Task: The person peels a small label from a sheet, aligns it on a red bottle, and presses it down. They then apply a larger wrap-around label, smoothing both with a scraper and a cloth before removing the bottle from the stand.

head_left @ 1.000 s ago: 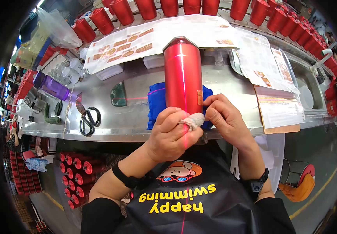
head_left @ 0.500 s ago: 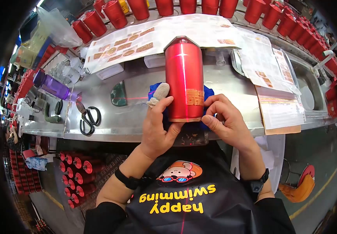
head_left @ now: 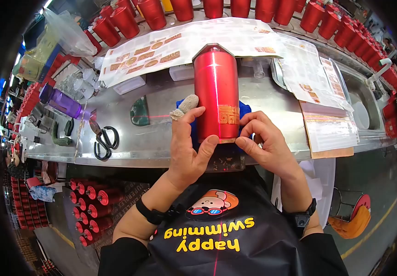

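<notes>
A red metallic canister lies lengthwise in front of me, a gold patterned decal near its lower right edge. Beneath it, a blue cloth shows at the sides. My left hand grips the canister's lower left side, thumb at the near rim, with a pale fabric cover on one finger. At the lower right edge, beside the decal, the curled fingers and thumb of my right hand close against the canister. Whether a small piece is between them cannot be seen. A red laser line crosses the canister.
Decal sheets span the back of the metal bench, with more sheets on the right by a sink. Black-handled scissors, a dark green scraper-like piece and a purple bottle lie left. Red canisters line the back.
My left thumb has risen onto the canister's near rim, and the covered finger has shifted slightly. The right hand stays nearly in place. The row of canisters behind has moved right.
</notes>
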